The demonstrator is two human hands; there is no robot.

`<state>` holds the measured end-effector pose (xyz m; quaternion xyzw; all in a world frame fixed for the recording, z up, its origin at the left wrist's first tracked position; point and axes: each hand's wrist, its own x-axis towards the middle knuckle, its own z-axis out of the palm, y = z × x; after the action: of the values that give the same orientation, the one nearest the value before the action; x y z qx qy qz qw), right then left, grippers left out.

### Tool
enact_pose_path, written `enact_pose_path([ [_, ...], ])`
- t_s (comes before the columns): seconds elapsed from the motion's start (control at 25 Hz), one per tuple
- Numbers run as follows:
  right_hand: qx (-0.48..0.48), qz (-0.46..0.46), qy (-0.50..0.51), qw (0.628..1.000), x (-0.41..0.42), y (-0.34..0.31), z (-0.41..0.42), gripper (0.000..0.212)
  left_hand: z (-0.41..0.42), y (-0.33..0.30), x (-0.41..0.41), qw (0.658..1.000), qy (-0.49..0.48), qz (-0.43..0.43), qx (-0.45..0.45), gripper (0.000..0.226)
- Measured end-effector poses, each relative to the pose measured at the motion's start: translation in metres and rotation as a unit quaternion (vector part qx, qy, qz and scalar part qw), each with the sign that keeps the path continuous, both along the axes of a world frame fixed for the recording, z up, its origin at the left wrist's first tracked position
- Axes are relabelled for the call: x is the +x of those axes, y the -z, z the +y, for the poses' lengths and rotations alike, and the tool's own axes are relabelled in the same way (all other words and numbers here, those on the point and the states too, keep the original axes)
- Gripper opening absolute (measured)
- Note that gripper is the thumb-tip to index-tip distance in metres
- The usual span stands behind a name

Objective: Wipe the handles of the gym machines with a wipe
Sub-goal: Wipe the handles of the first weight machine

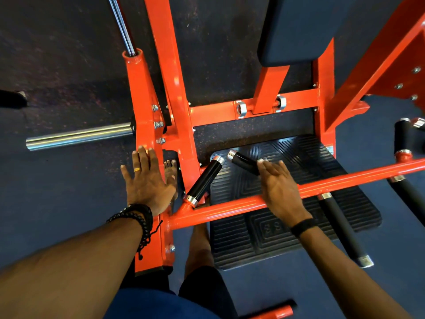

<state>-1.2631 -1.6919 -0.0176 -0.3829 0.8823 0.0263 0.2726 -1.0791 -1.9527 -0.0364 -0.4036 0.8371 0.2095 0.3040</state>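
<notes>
An orange gym machine carries several black handles. One glossy handle (204, 180) with chrome ends slants up from the orange crossbar (230, 209). A second glossy handle (242, 160) lies just right of it. My right hand (280, 187) is flat over the crossbar, fingers straight, with the fingertips on this second handle's near end. My left hand (147, 178) is spread open over the orange upright (143, 107), to the left of the first handle. No wipe shows in either hand. Matte foam handles (340, 226) hang from the crossbar on the right.
A ribbed black rubber foot plate (299, 155) lies under the handles. A chrome weight peg (78, 137) juts left from the frame. A black pad (310, 26) sits at the top right. My bare foot (171, 173) stands by the upright on dark floor.
</notes>
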Motion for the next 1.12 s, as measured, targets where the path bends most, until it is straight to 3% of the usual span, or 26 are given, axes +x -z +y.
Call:
enact_pose_path([
  [0.12,-0.026,-0.04,0.062,0.997,-0.019,-0.014,0.026,0.062,0.0,0.0,0.001,1.0,-0.001,0.002,0.001,0.084],
  [0.2,-0.052,-0.058,0.085,0.993,-0.028,-0.004,0.014,0.046,0.0,0.0,0.001,1.0,-0.002,0.001,0.004,0.084],
  [0.28,-0.083,-0.073,0.036,0.993,-0.033,0.017,-0.014,0.028,-0.001,0.0,0.001,1.0,-0.001,0.001,0.005,0.084],
  [0.44,-0.084,-0.096,-0.022,0.992,-0.034,0.054,-0.07,0.028,-0.001,0.0,0.0,1.0,0.0,-0.003,0.006,0.086],
  [0.6,-0.104,-0.129,-0.049,0.985,-0.044,0.034,-0.027,0.015,-0.001,0.0,0.0,1.0,-0.001,-0.001,0.004,0.084],
  [0.8,-0.106,-0.147,-0.1,0.978,-0.054,-0.016,0.022,0.011,0.0,0.005,0.003,1.0,0.002,0.0,-0.002,0.085],
  [0.96,-0.068,-0.105,-0.196,0.972,-0.036,0.03,-0.047,0.017,0.0,0.005,0.003,1.0,0.0,0.001,0.002,0.084],
  [1.12,-0.049,-0.092,-0.208,0.973,-0.023,0.042,-0.078,0.018,0.0,0.006,0.003,1.0,0.004,0.0,-0.002,0.083],
])
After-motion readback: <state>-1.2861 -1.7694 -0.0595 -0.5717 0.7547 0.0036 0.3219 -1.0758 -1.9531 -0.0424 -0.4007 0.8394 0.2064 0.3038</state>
